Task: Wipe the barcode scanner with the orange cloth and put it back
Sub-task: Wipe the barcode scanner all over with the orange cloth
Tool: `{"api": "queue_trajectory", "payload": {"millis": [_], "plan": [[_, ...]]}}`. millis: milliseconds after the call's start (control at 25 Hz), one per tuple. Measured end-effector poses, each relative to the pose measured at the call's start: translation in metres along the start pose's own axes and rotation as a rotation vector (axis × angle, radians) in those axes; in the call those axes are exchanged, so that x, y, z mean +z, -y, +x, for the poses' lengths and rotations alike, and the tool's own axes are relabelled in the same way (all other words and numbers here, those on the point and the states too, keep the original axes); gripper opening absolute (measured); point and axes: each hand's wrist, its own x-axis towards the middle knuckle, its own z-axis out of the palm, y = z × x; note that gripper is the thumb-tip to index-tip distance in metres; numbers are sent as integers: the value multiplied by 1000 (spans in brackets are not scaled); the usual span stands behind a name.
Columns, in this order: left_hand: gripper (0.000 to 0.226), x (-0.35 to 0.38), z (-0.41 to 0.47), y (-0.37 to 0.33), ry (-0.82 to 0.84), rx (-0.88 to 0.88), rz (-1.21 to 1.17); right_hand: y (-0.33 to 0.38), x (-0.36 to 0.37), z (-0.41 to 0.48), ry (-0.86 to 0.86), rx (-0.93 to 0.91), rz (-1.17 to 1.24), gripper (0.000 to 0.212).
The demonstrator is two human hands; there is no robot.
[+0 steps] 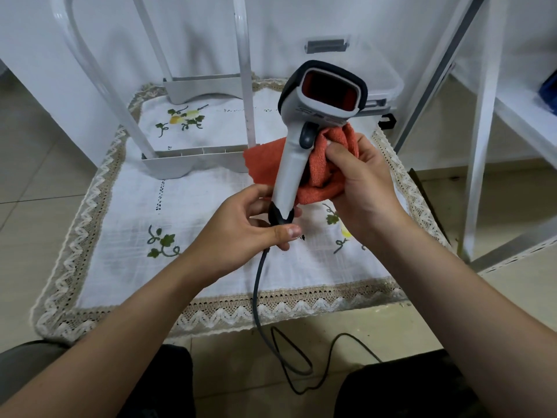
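The barcode scanner is white with a dark rim and a red window, and it stands upright in the air with the window facing me. My left hand grips the dark base of its handle, where the grey cable leaves downward. My right hand holds the bunched orange cloth against the right side of the handle, just under the grey trigger. Part of the cloth hangs behind the handle.
Below lies a white embroidered tablecloth with a lace border on a low table. A white plastic stand sits at its back left, and a clear plastic box at the back right. White shelving rises on the right. The cable loops on the tiled floor.
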Motion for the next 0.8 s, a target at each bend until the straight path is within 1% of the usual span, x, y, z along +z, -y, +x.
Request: {"api": "queue_trajectory", "payload": {"millis": [80,160,280,400,480,600,800], "plan": [[55,-1,1,1,-34,-1,-3,2,-1,1,-4,-8,-13,18],[58,-2,2,2,-69,-14,-9,2,-1,1,-6,-18,-19,16],[56,-2,3,3,-81,-22,17,2,-1,0,-5,-29,-43,10],[52,-3,4,6,-92,-13,30,3,0,0,-13,-28,-62,14],[54,-3,4,6,-106,-14,16,5,0,0,-13,-41,-77,16],[57,-2,3,7,-122,-6,-18,8,0,-3,-1,-92,-142,14],[55,-2,7,11,-118,14,-63,17,2,-9,70,-191,-267,22]]}}
